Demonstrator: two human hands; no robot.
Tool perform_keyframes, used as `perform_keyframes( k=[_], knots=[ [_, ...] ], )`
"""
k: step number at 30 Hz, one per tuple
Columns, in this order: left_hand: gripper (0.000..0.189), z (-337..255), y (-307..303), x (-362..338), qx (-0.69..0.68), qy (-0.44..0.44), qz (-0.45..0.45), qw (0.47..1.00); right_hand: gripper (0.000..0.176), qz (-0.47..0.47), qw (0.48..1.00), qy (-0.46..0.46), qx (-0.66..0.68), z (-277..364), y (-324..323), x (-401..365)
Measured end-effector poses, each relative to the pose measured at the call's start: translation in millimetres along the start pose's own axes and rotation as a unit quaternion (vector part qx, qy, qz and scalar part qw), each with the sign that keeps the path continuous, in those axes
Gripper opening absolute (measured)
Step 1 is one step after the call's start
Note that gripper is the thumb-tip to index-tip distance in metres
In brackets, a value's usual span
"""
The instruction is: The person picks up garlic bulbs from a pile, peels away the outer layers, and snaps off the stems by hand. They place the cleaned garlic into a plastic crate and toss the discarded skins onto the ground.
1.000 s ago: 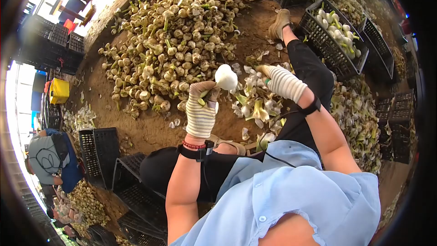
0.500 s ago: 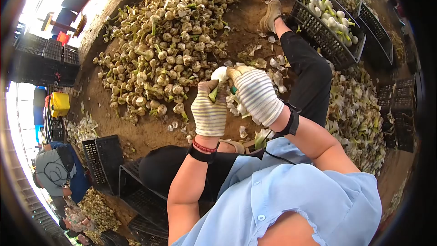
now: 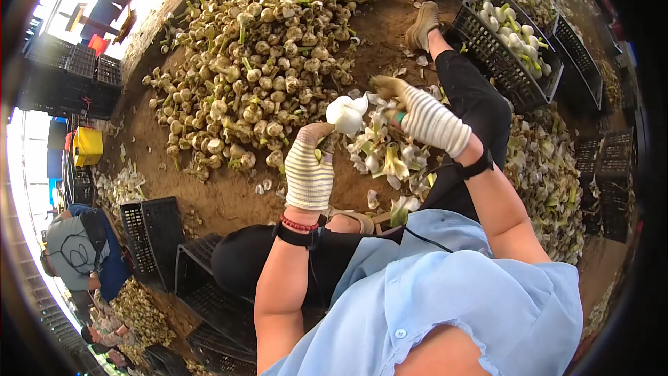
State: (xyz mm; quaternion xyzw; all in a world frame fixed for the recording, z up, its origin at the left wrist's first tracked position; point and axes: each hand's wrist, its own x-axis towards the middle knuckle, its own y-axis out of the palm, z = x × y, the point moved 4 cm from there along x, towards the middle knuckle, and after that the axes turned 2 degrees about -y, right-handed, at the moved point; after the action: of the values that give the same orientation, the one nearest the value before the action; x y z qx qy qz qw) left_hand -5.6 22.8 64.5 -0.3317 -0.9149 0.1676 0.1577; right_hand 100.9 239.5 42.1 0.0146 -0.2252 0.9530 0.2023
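My left hand [image 3: 309,170], in a striped knit glove, is closed around the green stem of a white garlic bulb [image 3: 346,114]; the bulb stands out above the fingers. To its right, my right hand [image 3: 428,118], gloved too, is apart from the bulb and closed on a small tool with a green handle [image 3: 397,118]; the rest of the tool is hard to make out. Beyond my hands lies a big heap of unpeeled garlic [image 3: 257,63]. Loose peels [image 3: 393,161] lie on the ground below my right hand.
A black crate [image 3: 497,52] of white garlic stands at the upper right. More peels [image 3: 546,181] are heaped beyond my leg. Black crates [image 3: 154,240] stand at the lower left, near a bent-over person [image 3: 83,247]. A yellow container [image 3: 88,146] is at the far left.
My right hand has moved away from the bulb to the right, and more of the white bulb shows. My left hand has shifted slightly left, still holding the stem.
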Motion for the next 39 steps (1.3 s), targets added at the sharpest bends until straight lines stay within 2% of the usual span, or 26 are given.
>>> perform_keyframes(
  k=[1, 2, 5, 7, 9, 10, 11, 13, 14, 16, 17, 19, 21, 23, 24, 25, 27, 28, 29, 30, 31, 32, 34, 35, 37, 39],
  knots=[
    [0.039, -6, -1, 2, 0.000, 0.004, 0.000, 1.000, 0.039, -0.008, 0.995, -0.048, 0.083, 41, 4, 0],
    [0.039, -14, -3, 3, 0.022, 0.034, 0.004, 0.999, 0.040, 0.058, 0.994, 0.006, 0.089, 69, 0, -1],
    [0.036, -21, -6, 6, 0.047, 0.083, 0.000, 0.995, 0.026, 0.052, 0.998, 0.023, -0.013, 38, 2, 11],
    [0.034, -28, -5, 6, -0.011, 0.145, 0.008, 0.989, 0.017, -0.054, 0.998, 0.014, 0.028, 1, -5, 17],
    [0.032, -21, -5, 2, 0.004, 0.154, 0.001, 0.988, 0.016, -0.051, 0.993, 0.090, -0.065, -21, -16, 16],
    [0.031, -14, -6, 2, -0.051, 0.119, -0.009, 0.992, 0.016, 0.021, 0.990, 0.135, -0.028, -38, -14, 11],
    [0.031, -8, -7, 1, -0.106, 0.081, -0.020, 0.991, 0.019, 0.058, 0.985, 0.062, -0.151, -50, -9, 11],
    [0.027, -11, -9, 1, -0.112, 0.083, -0.030, 0.990, 0.025, -0.038, 0.955, -0.199, -0.217, -37, -5, 2],
    [0.022, -9, -9, 2, -0.174, 0.011, -0.022, 0.984, 0.025, -0.041, 0.954, -0.201, -0.219, -28, -6, 2],
    [0.017, 8, -9, 5, -0.182, -0.074, -0.026, 0.980, 0.036, 0.037, 0.995, -0.091, 0.012, -1, -5, 7],
    [0.018, 1, -12, 6, -0.126, -0.045, -0.048, 0.990, 0.041, 0.096, 0.995, -0.001, -0.003, 11, -5, 4],
    [0.017, -10, -8, 8, -0.139, -0.051, -0.063, 0.987, 0.056, 0.169, 0.985, -0.002, -0.017, -4, 3, -3],
    [0.015, -15, -2, 9, -0.101, -0.103, -0.017, 0.989, 0.076, 0.060, 0.995, -0.076, 0.015, 12, 7, -5],
    [0.017, -19, 18, 13, -0.101, -0.067, 0.072, 0.990, 0.088, 0.100, 0.978, -0.056, 0.174, 44, 4, -17],
    [0.017, -23, 31, 14, -0.108, -0.048, 0.105, 0.987, 0.093, 0.165, 0.941, 0.055, 0.289, 42, 9, -24],
    [0.018, -28, 43, 15, -0.114, -0.030, 0.138, 0.983, 0.085, 0.155, 0.944, 0.050, 0.287, 32, 9, -28],
    [0.021, -38, 58, 19, -0.162, -0.060, 0.145, 0.974, 0.069, 0.109, 0.927, 0.103, 0.343, 11, -8, -35],
    [0.020, -32, 62, 23, -0.215, -0.117, 0.135, 0.960, 0.056, 0.013, 0.950, 0.063, 0.304, -15, -22, -32],
    [0.020, -24, 63, 27, -0.266, -0.174, 0.123, 0.940, 0.047, -0.066, 0.880, 0.080, 0.464, -26, -47, -40],
    [0.019, -19, 61, 31, -0.305, -0.215, 0.082, 0.924, 0.035, -0.178, 0.882, 0.130, 0.415, -35, -89, -39],
    [0.022, 8, 58, 36, -0.310, -0.248, 0.009, 0.918, 0.023, -0.229, 0.848, 0.038, 0.476, -35, -131, -27],
    [0.025, 13, 56, 38, -0.334, -0.306, -0.018, 0.891, 0.026, -0.337, 0.778, 0.082, 0.523, -99, -162, -33],
    [0.028, 22, 57, 41, -0.359, -0.359, -0.049, 0.860, 0.022, -0.532, 0.609, 0.031, 0.587, -120, -234, -39],
    [0.029, 36, 61, 39, -0.371, -0.393, -0.095, 0.836, 0.030, -0.495, 0.596, -0.028, 0.631, -143, -258, -43],
    [0.030, 54, 68, 42, -0.392, -0.421, -0.149, 0.804, 0.051, -0.554, 0.556, 0.049, 0.617, -145, -263, -50],
    [0.029, 64, 78, 45, -0.394, -0.497, -0.101, 0.766, 0.051, -0.433, 0.657, 0.103, 0.609, -134, -222, -36]
  ],
)
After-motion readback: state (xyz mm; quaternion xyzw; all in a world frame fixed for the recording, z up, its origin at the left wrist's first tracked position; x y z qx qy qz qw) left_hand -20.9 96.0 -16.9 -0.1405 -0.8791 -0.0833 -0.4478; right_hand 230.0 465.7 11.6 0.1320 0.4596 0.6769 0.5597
